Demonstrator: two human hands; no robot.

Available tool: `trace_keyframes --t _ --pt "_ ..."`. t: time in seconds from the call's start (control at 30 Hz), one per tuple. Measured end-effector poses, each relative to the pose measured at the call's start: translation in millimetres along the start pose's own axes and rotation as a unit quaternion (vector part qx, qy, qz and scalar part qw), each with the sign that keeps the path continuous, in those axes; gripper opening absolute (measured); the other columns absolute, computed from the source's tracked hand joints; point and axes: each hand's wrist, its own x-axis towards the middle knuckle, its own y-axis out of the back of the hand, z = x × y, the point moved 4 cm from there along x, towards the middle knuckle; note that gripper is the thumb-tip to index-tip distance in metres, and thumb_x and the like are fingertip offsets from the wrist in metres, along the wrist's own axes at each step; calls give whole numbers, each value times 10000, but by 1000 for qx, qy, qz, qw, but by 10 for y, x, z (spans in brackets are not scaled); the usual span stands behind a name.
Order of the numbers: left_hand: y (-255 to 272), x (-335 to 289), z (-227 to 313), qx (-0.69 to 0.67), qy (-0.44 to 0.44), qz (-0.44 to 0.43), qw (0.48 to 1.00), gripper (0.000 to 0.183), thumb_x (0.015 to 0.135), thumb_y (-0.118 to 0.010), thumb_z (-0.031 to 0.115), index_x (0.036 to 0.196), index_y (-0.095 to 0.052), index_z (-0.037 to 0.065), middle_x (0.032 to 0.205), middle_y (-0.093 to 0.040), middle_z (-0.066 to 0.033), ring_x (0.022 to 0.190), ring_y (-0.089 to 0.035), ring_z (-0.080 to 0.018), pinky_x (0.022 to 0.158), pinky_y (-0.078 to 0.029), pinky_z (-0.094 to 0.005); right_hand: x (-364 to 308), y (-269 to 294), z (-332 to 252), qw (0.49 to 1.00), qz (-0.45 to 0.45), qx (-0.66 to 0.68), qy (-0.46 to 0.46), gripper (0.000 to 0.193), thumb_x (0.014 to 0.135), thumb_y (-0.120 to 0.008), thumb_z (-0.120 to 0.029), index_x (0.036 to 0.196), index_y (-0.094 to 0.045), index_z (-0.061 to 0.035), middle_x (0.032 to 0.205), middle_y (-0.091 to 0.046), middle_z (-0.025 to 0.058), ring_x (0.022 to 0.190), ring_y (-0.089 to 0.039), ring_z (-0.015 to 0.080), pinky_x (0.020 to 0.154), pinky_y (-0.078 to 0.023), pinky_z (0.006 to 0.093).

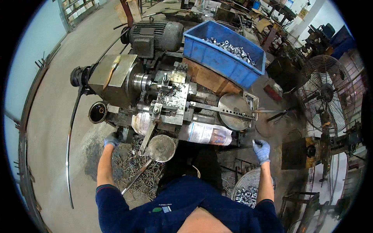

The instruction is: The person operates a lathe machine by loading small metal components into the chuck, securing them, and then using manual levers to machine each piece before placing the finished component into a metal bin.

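A small lathe stands in front of me, with a grey headstock [116,79], a round metal chuck [142,82] and a tool slide [175,97] strewn with metal chips. My left hand [111,139], in a grey-blue glove, is at the lathe's lower left edge; its fingers are too hidden to tell what they touch. Off to the right, away from the machine, my right hand [262,150] wears a similar glove. Its fingers are curled together, and whatever they may hold is too small to make out. Below it sits a round basket [236,189] of small metal parts.
A blue crate [217,60] of metal parts stands behind the lathe, beside an electric motor [155,37]. A brush [111,73] lies on the headstock. A long-handled lever with a round weight [161,148] juts toward me. Tangled shavings [142,171] cover the floor; a large fan [326,93] stands right.
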Motion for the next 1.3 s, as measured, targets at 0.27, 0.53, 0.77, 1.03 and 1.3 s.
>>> trace_keyframes --t 0.27,0.53,0.77,1.03,1.3 --pt "28 -253 -390 -53 2 40 998 450 805 -550 446 1047 -634 77 1041 -619 -212 1010 -574 -366 847 -458 -421 420 -111 -2176 978 -47 39 200 338 739 -717 -317 888 -680 -16 858 -672 159 792 -653 280 733 -499 329" --pt "1814 -1314 -934 -125 -17 324 938 323 835 -589 279 1110 -614 111 936 -657 -139 845 -630 -285 771 -493 -369 375 -679 -4384 888 -109 68 442 343 729 -679 -375 876 -695 -66 905 -665 135 873 -617 302 803 -474 383" --pt "1826 -1937 -2025 -19 207 248 946 351 785 -613 361 1046 -634 127 923 -653 -145 856 -633 -279 758 -489 -415 250 -1266 -5190 792 -102 -36 600 387 728 -642 -413 949 -681 -99 943 -649 137 960 -583 302 961 -379 419" --pt "1906 -1748 -2488 13 312 209 927 310 777 -568 333 921 -654 72 972 -631 -187 921 -600 -364 802 -474 -431 189 -1699 -5471 761 -205 -277 550 533 731 -548 -583 996 -690 -144 1044 -619 140 1103 -505 310 1063 -173 551" --pt "1820 -1781 -2552 -40 350 171 920 308 764 -562 336 925 -656 92 964 -633 -182 914 -604 -360 794 -475 -430 190 -1869 -5563 744 -240 -338 524 455 743 -554 -587 870 -730 -187 924 -657 114 1025 -550 308 1056 -172 575"
